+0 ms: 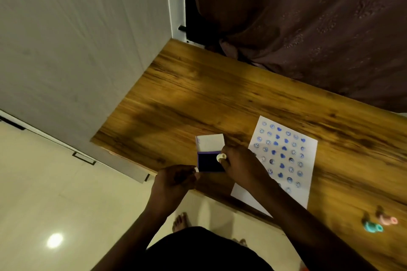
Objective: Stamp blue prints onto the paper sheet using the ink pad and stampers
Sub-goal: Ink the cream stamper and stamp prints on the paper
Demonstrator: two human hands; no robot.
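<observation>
The ink pad (208, 162) lies open on the wooden table (198, 94), its dark blue pad facing up and its white lid (210, 142) folded back. My right hand (239, 164) holds a pale round stamper (221, 157) over the pad's right edge. At the pad's near left corner, my left hand (176, 179) pinches a small white object (196, 169); what it is I cannot tell. To the right lies the paper sheet (284, 160), covered with several blue smiley and heart prints.
Two more stampers lie at the table's right near edge, a teal one (373, 226) and a pink one (387, 219). A dark curtain (308, 17) hangs behind the table. A grey wall panel (77, 39) stands to the left, and pale floor tiles (66, 204) lie below.
</observation>
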